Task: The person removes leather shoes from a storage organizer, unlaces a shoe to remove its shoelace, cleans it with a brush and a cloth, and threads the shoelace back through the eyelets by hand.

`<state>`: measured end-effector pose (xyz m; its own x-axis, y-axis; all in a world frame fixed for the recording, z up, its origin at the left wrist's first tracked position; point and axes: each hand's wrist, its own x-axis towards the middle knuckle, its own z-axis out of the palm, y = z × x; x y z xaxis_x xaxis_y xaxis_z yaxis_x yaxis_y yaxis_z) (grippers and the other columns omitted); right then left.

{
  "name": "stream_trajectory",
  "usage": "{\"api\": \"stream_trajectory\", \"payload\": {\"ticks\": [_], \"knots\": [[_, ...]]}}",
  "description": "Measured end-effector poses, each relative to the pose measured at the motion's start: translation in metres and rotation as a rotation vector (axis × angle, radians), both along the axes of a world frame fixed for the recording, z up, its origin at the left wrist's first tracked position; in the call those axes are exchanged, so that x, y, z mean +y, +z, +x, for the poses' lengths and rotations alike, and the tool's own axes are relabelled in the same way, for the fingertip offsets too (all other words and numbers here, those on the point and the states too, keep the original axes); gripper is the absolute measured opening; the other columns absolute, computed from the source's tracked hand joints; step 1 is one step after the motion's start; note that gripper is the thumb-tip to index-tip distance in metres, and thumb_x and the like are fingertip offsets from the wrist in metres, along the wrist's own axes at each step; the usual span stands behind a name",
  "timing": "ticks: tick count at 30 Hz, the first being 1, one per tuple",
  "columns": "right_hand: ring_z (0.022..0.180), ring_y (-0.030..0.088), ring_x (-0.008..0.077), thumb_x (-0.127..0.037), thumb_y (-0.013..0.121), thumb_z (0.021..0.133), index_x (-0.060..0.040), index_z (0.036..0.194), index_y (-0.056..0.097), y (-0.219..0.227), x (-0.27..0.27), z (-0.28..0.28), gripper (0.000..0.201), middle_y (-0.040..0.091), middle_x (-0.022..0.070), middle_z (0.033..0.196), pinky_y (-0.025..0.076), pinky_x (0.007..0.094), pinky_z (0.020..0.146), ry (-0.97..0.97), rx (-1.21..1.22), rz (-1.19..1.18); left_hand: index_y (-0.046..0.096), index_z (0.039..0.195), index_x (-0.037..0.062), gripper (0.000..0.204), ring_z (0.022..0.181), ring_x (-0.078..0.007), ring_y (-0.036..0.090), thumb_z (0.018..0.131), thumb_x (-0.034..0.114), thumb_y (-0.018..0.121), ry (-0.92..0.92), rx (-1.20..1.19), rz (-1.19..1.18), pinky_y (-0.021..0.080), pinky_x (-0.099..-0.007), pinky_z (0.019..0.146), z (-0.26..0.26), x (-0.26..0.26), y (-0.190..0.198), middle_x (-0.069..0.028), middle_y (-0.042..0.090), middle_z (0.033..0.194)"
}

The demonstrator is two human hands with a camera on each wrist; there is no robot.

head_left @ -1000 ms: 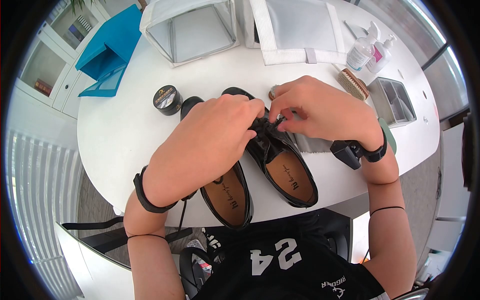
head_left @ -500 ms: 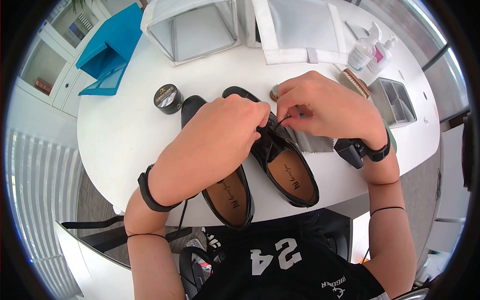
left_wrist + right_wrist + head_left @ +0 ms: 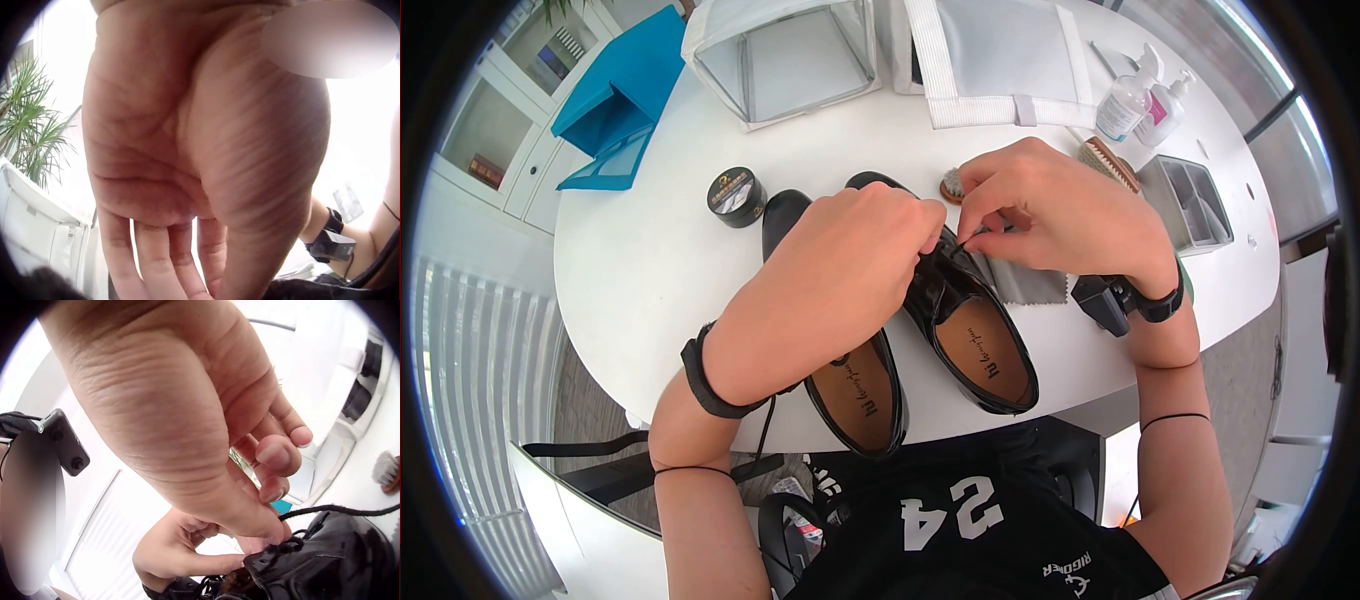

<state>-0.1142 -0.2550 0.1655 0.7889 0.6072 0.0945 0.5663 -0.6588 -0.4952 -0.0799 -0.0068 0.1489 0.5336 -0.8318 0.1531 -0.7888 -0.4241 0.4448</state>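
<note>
Two glossy black lace-up shoes with tan insoles lie side by side on the white table [image 3: 650, 290], toes pointing away. My right hand [image 3: 1050, 210] pinches a black shoelace [image 3: 344, 511] between thumb and finger, just above the lacing of the right shoe [image 3: 990, 350]. From that pinch the lace trails off to the side in the right wrist view. My left hand [image 3: 840, 255] reaches across the left shoe [image 3: 860, 395], its thumb and fingers pinching at the same lacing; the tips are partly hidden. Palm and bent fingers fill the left wrist view.
A round black tin [image 3: 736, 198] stands left of the shoes. Right of them lie a grey cloth [image 3: 1030, 285], a small round brush [image 3: 952, 185] and a longer brush [image 3: 1105, 165]. A grey organizer [image 3: 1190, 205], pump bottles [image 3: 1122, 108], white boxes [image 3: 780, 75] and a blue box [image 3: 625, 85] surround these.
My right hand has drawn slightly away from the lacing, pulling the lace into plain sight, then dipped back a little. My left hand has shifted slightly right.
</note>
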Motion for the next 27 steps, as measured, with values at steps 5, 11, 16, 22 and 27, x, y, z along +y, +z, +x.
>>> {"api": "stream_trajectory", "payload": {"ticks": [5,11,16,22,27], "knots": [[0.068,0.065,0.0236,-0.001,0.078,0.087,0.0038,0.09,0.078,-0.007,-0.001,0.002,0.006,0.064,0.0104,0.081,0.052,0.0354,0.062,0.012,0.0,0.012,0.064,0.095,0.0003,0.005,0.082,-0.0401,0.068,0.09,0.002,0.066,-0.007,-0.006,-0.006,0.053,-0.0491,0.074,0.0,-0.001,-0.001,-0.015,0.068,0.086],[0.066,0.064,0.0239,-0.01,0.082,0.091,0.0012,0.09,0.075,0.0,0.002,0.0,0.014,0.064,0.0089,0.077,0.05,0.0366,0.061,0.005,-0.007,-0.038,0.06,0.102,0.0004,0.012,0.083,-0.0407,0.067,0.091,0.001,0.063,-0.01,-0.022,-0.004,0.052,-0.051,0.074,-0.001,-0.001,0.0,-0.016,0.068,0.087],[0.071,0.067,0.0343,-0.022,0.085,0.092,-0.0001,0.087,0.077,0.002,0.012,-0.002,0.024,0.068,0.0119,0.071,0.053,0.0429,0.07,-0.043,0.162,-0.038,0.058,0.105,0.0015,0.016,0.082,-0.04,0.067,0.091,0.001,0.063,-0.018,-0.027,-0.013,0.051,-0.0504,0.074,-0.003,0.0,0.004,-0.0153,0.066,0.086],[0.067,0.066,0.0345,-0.023,0.084,0.092,0.0012,0.087,0.077,0.003,0.013,-0.003,0.026,0.068,0.0119,0.069,0.052,0.0431,0.068,-0.028,0.166,-0.041,0.057,0.106,0.0019,0.018,0.082,-0.0387,0.068,0.089,0.002,0.064,-0.002,-0.019,0.005,0.051,-0.0498,0.072,-0.003,-0.001,0.007,-0.0139,0.064,0.084],[0.067,0.062,0.0241,-0.027,0.085,0.094,-0.0033,0.087,0.076,0.0,0.011,-0.004,0.026,0.064,0.0059,0.074,0.051,0.0382,0.07,-0.031,0.156,-0.083,0.06,0.102,0.0007,0.017,0.081,-0.0388,0.068,0.087,0.002,0.065,0.028,-0.046,0.015,0.052,-0.049,0.072,-0.005,-0.001,0.005,-0.0143,0.066,0.084]]}}
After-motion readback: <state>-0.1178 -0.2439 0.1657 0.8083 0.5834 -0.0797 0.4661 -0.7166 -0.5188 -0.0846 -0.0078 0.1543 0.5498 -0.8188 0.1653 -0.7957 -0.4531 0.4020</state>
